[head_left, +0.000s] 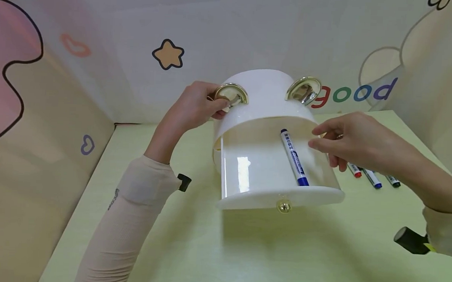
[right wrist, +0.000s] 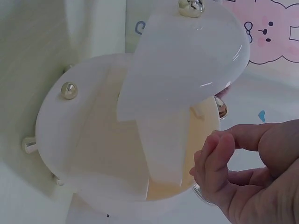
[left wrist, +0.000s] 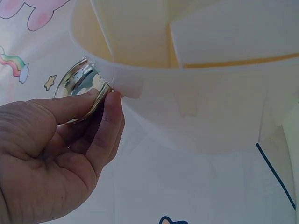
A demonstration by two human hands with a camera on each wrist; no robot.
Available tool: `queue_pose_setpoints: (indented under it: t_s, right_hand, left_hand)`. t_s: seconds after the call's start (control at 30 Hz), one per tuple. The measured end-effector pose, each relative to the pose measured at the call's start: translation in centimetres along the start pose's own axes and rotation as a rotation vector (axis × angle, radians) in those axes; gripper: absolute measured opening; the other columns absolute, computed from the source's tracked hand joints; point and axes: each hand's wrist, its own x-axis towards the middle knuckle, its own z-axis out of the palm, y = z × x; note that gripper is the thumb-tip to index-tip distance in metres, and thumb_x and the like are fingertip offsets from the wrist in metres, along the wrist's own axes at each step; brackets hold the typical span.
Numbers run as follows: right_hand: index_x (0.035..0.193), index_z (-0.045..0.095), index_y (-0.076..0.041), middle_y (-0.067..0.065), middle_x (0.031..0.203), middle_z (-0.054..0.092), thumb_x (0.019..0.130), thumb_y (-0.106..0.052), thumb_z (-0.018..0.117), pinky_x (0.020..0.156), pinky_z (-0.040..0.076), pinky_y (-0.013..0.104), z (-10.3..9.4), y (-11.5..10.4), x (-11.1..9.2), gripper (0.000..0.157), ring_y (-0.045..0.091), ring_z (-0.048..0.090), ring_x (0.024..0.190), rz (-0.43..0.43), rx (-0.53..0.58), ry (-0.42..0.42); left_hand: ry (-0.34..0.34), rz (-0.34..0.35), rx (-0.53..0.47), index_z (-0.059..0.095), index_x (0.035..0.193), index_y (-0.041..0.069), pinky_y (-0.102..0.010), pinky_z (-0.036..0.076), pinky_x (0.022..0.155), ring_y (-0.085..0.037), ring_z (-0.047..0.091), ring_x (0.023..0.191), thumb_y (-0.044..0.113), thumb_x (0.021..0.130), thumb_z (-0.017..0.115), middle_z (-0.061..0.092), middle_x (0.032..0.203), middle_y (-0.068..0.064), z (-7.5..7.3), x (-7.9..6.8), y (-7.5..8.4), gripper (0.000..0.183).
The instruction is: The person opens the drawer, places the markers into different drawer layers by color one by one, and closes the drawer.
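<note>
A white rounded drawer box [head_left: 264,88] with two gold ear-shaped pieces stands on the table. Its upper drawer [head_left: 255,171] is pulled out, and inside lies a whiteboard marker [head_left: 294,158] with a blue cap. My left hand [head_left: 195,104] pinches the left gold ear [left wrist: 77,84] between thumb and fingers. Just off the drawer's right side hovers my right hand [head_left: 358,138], fingers loosely bent, holding nothing. In the right wrist view, the lower drawer front [right wrist: 58,121] is in place below the pulled-out one.
Several markers lie on the green table [head_left: 183,248] beyond my right wrist: a red-capped one [head_left: 355,170], a blue-capped one [head_left: 372,179] and a black-capped one [head_left: 393,181]. A gold knob [head_left: 283,206] juts from the drawer front. Printed wall panels [head_left: 231,27] enclose the back and sides.
</note>
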Motion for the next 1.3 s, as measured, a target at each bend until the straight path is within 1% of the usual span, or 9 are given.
queue_pose_setpoints:
  t_s: [0.2,0.27,0.43,0.5,0.67,0.73,0.87,1.07,1.3]
  right_hand:
    - [0.137,0.059,0.002,0.005,0.076,0.063,0.103,-0.034,0.065,0.054,0.050,0.032,-0.6,0.9,-0.2,0.051,0.021,0.060,0.065,0.023,-0.012,0.014]
    - [0.137,0.059,0.000,0.005,0.077,0.064,0.104,-0.038,0.064,0.052,0.050,0.032,-0.8,1.3,-0.4,0.051,0.022,0.061,0.066,0.034,-0.013,0.035]
    - [0.137,0.059,0.001,0.004,0.079,0.065,0.104,-0.039,0.063,0.051,0.048,0.031,-1.4,2.6,-0.6,0.051,0.022,0.060,0.070,0.044,-0.027,0.083]
    - [0.137,0.058,0.003,0.007,0.086,0.067,0.104,-0.037,0.063,0.054,0.050,0.029,-1.7,3.1,-0.6,0.053,0.023,0.060,0.071,0.046,-0.026,0.095]
    - [0.140,0.054,0.005,0.009,0.092,0.067,0.106,-0.038,0.059,0.058,0.055,0.031,-2.4,4.7,-0.5,0.056,0.025,0.061,0.076,0.073,-0.038,0.096]
    - [0.140,0.053,0.004,0.007,0.087,0.065,0.106,-0.039,0.057,0.061,0.053,0.032,-2.7,5.4,-0.4,0.056,0.026,0.060,0.079,0.092,-0.039,0.085]
    - [0.140,0.053,0.004,0.006,0.085,0.066,0.107,-0.043,0.056,0.064,0.051,0.035,-3.0,6.6,0.2,0.058,0.028,0.060,0.084,0.119,-0.038,0.074]
    - [0.141,0.052,0.007,0.008,0.087,0.066,0.106,-0.049,0.054,0.064,0.055,0.036,-3.0,8.4,0.8,0.066,0.030,0.062,0.084,0.156,-0.017,0.065]
    - [0.141,0.050,0.008,0.006,0.081,0.066,0.104,-0.054,0.054,0.066,0.058,0.040,-2.9,10.4,1.5,0.072,0.028,0.065,0.082,0.192,0.019,0.054]
  left_hand:
    - [0.007,0.009,-0.008,0.068,0.108,-0.004,-0.033,0.059,0.086,-0.026,0.072,0.095,0.005,0.103,0.060,0.066,0.101,-0.016,0.0,-0.2,0.1,0.013]
    - [0.006,0.010,-0.003,0.068,0.108,-0.004,-0.032,0.058,0.086,-0.026,0.072,0.095,0.004,0.103,0.059,0.066,0.101,-0.016,0.0,-0.2,0.1,0.013]
    - [0.006,0.003,-0.012,0.066,0.105,-0.004,-0.032,0.058,0.087,-0.027,0.072,0.096,0.003,0.103,0.058,0.065,0.103,-0.017,-0.1,-0.3,-0.1,0.011]
    - [0.008,-0.001,-0.018,0.066,0.105,-0.004,-0.033,0.058,0.088,-0.027,0.072,0.096,0.003,0.102,0.058,0.066,0.105,-0.017,-0.2,-0.5,-0.2,0.011]
    - [0.011,-0.007,-0.008,0.067,0.109,-0.003,-0.034,0.058,0.088,-0.027,0.072,0.095,0.003,0.102,0.058,0.067,0.108,-0.018,-0.6,-0.7,-0.2,0.014]
    - [0.009,-0.007,-0.003,0.067,0.110,-0.004,-0.034,0.058,0.088,-0.027,0.072,0.095,0.004,0.102,0.058,0.067,0.108,-0.019,-0.8,-0.9,-0.2,0.014]
    - [0.008,-0.014,-0.003,0.067,0.113,-0.004,-0.034,0.058,0.088,-0.027,0.072,0.095,0.004,0.103,0.058,0.067,0.109,-0.019,-1.0,-1.0,-0.3,0.016]
    - [0.013,-0.018,-0.017,0.067,0.113,-0.005,-0.032,0.059,0.087,-0.027,0.072,0.095,0.003,0.102,0.058,0.067,0.108,-0.019,-1.0,-1.1,-0.4,0.015]
    - [0.008,-0.023,-0.024,0.067,0.115,-0.005,-0.034,0.058,0.088,-0.028,0.072,0.096,0.002,0.103,0.059,0.066,0.108,-0.019,-0.9,-1.1,-0.5,0.016]
